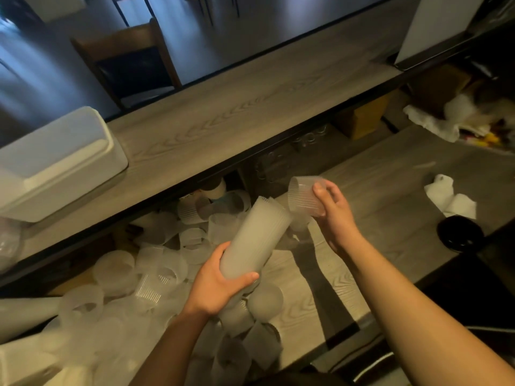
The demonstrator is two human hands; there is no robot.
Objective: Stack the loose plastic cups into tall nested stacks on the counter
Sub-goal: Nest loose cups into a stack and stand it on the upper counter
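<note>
My left hand (pixel 220 280) grips the lower end of a tall nested stack of frosted ribbed cups (pixel 256 238), tilted with its open end up and to the right. My right hand (pixel 331 210) holds a single ribbed cup (pixel 303 196) by its rim, just right of and above the stack's open end, a small gap apart. Several loose frosted cups (pixel 156 274) lie in a heap on the lower wooden counter (pixel 362 218), left of and under my left arm. Another long stack of cups (pixel 25 313) lies on its side at the far left.
A raised wooden shelf (pixel 237 107) runs diagonally above the counter, with a white box (pixel 55 162) on its left end. Crumpled white tissue (pixel 448 199) and a black round lid (pixel 459 236) sit on the counter at right. Cartons and clutter fill the far right corner.
</note>
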